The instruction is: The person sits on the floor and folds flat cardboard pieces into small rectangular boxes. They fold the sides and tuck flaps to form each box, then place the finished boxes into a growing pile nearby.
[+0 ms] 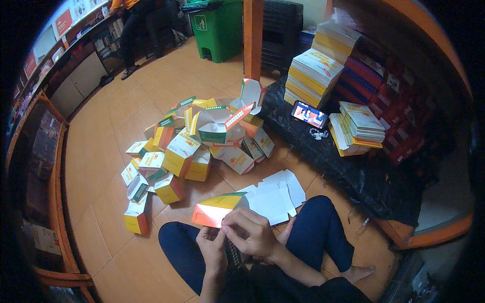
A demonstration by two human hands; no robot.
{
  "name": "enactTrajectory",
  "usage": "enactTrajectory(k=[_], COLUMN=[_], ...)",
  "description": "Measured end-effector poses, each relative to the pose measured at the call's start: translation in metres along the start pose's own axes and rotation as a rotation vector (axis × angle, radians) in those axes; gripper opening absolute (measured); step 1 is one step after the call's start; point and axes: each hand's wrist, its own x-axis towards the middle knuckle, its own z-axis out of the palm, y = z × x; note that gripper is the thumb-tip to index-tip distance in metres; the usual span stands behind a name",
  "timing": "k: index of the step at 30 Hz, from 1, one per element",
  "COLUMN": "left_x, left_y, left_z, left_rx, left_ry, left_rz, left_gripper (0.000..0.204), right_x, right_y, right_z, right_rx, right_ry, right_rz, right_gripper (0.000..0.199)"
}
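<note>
A partly folded food carton [216,209] in yellow, orange and white is held up over my lap. My left hand [211,245] pinches its near edge from below. Against that same edge, the closed fingers of my right hand [250,230] press beside the left fingertips. The hands hide the carton's near side, and a dark patterned panel shows between my wrists. Just beyond my right hand, flat unfolded carton blanks [273,197] lie on the floor, white side up.
A heap of folded cartons [184,146] spreads ahead on the tiled floor. At right, a black-covered platform [303,146] bears stacks of flat cartons [313,70] and a propped phone [308,115]. An orange post [252,38] and green bin [217,30] stand behind; another person [134,30] is far left.
</note>
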Motion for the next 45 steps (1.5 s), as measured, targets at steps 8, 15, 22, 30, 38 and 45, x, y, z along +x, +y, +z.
enactTrajectory(k=[8,15,22,30,38,45], left_x=[0.001,-0.006,-0.006,-0.010,-0.016,0.001], left_y=[0.000,0.002,-0.006,-0.006,0.010,0.009], left_z=[-0.001,-0.005,-0.005,0.003,0.007,0.003], left_rx=[-0.092,-0.130,-0.068,-0.154,-0.191,-0.198], left_ry=[-0.018,-0.074,-0.120,-0.113,-0.124,0.255], left_rz=[0.011,0.124,0.154,0.206,0.199,0.353], left_gripper=[0.032,0.031,0.032,0.037,0.041,0.034], right_x=[0.001,0.004,0.002,-0.004,-0.006,-0.020], right_y=[-0.008,-0.017,-0.012,-0.006,-0.003,0.004], right_z=[-0.007,-0.018,-0.023,-0.021,-0.028,-0.012], right_rx=[0.090,0.102,0.102,0.221,0.090,0.178], right_ry=[0.005,-0.002,0.000,0.019,-0.091,-0.165], right_rz=[0.019,-0.009,-0.007,-0.040,-0.177,-0.064], right_gripper=[0.008,0.017,0.019,0.018,0.027,0.058])
